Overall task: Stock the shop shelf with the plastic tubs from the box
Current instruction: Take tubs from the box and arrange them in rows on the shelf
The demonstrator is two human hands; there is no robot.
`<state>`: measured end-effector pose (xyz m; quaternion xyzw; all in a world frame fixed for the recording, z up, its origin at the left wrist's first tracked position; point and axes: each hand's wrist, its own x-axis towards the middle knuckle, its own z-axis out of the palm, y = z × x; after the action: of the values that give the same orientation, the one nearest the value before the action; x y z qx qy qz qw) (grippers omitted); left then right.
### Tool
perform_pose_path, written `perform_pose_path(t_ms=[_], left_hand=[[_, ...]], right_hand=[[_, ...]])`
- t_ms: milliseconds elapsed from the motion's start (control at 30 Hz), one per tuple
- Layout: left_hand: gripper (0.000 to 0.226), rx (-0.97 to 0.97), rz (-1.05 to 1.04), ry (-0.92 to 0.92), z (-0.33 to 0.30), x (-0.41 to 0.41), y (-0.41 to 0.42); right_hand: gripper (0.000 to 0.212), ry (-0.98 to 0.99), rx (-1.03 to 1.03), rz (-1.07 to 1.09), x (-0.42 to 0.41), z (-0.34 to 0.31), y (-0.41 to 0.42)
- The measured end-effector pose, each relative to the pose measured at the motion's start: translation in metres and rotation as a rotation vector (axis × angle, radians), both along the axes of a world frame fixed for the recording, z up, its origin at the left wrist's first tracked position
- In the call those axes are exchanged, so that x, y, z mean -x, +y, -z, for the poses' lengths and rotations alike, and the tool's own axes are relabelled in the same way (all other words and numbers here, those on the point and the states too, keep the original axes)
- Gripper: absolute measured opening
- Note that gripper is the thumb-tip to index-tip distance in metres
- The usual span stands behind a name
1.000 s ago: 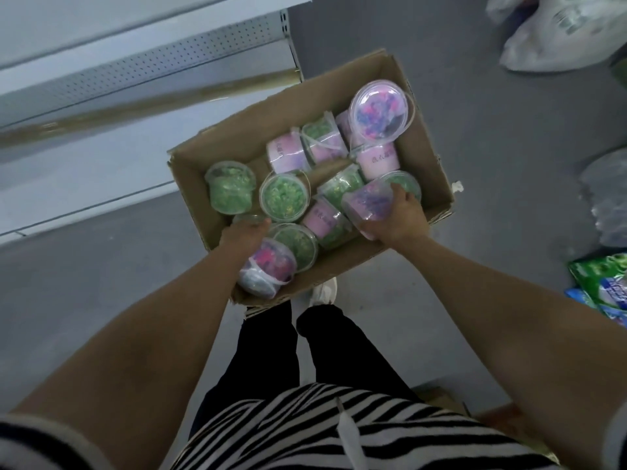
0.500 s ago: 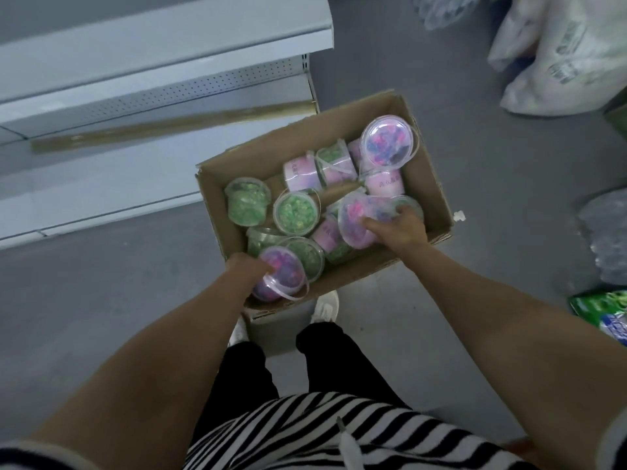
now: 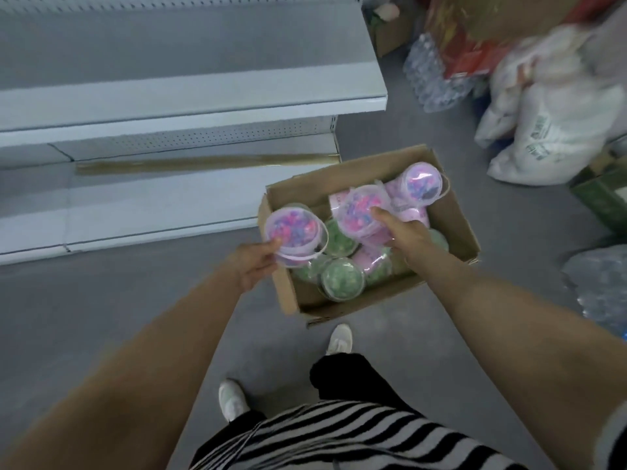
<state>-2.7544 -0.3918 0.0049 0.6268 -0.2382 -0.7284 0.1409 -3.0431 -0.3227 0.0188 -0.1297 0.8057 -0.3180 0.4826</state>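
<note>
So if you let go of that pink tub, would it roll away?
Probably: the pink tub in the left hand looks round, so on its side it could roll. It seems light, lifted one-handed. Its thin loop handle looks floppy.

The left hand (image 3: pixel 252 268) holds a pink tub (image 3: pixel 292 235) in its fingers. The right hand (image 3: pixel 403 234) holds another pink tub (image 3: pixel 361 212). Green tubs (image 3: pixel 342 279) sit below the fingers in the box (image 3: pixel 451 212).
</note>
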Motion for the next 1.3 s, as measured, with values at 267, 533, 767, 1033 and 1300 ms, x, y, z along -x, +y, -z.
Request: perform_pose_path(t_ms=[267, 533, 767, 1033, 1300], left_hand=[[0.041, 0.236, -0.242, 0.095, -0.1, -0.15, -0.039], [0.051, 0.519, -0.355, 0.04, -0.198, -0.285, -0.086], [0.052, 0.725, -0.493, 0.096, -0.275, -0.338, -0.143], [0.043, 0.83, -0.656, -0.036, -0.31, -0.354, -0.237], [0.064, 0.79, -0.695, -0.224, -0.315, -0.378, -0.32]], right_hand=[[0.047, -0.121, 0.263, -0.135, -0.169, -0.106, -0.046], [0.072, -0.234, 0.505, -0.168, -0.294, -0.19, -0.11], [0.092, -0.256, 0.636, -0.198, -0.351, -0.266, -0.192], [0.074, -0.361, 0.657, -0.271, -0.394, -0.294, -0.306], [0.071, -0.346, 0.586, -0.308, -0.431, -0.298, -0.402]])
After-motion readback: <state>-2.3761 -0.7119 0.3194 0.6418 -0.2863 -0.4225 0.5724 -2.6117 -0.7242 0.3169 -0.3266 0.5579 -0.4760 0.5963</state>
